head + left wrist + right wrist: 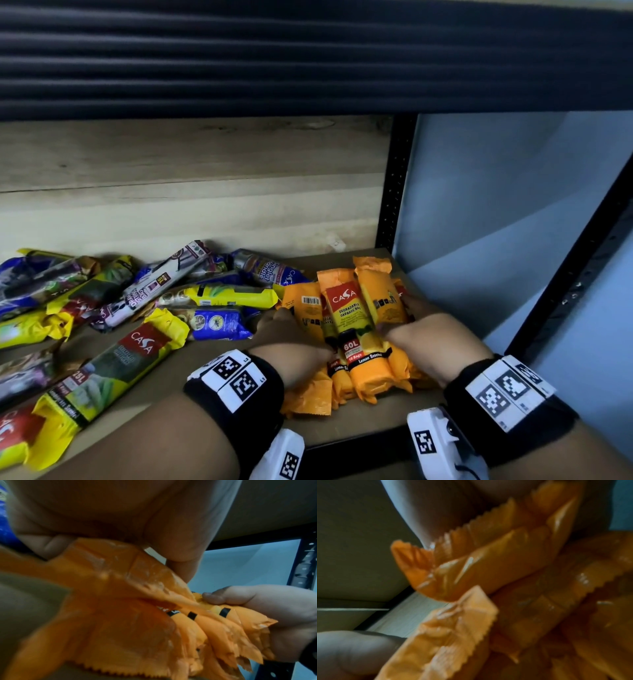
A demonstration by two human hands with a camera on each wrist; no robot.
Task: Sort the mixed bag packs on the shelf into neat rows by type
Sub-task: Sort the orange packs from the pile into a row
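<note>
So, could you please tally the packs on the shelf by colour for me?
orange packs: 5
yellow packs: 4
blue or purple-white packs: 5
Total: 14 that I can make out; the pile overlaps, so some may be hidden.

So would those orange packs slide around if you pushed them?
Probably: the orange packs have glossy film that looks slippery. Rounded and roll-shaped, they may roll sideways. Crinkled end flaps look floppy, so both hands bracket the stack.
</note>
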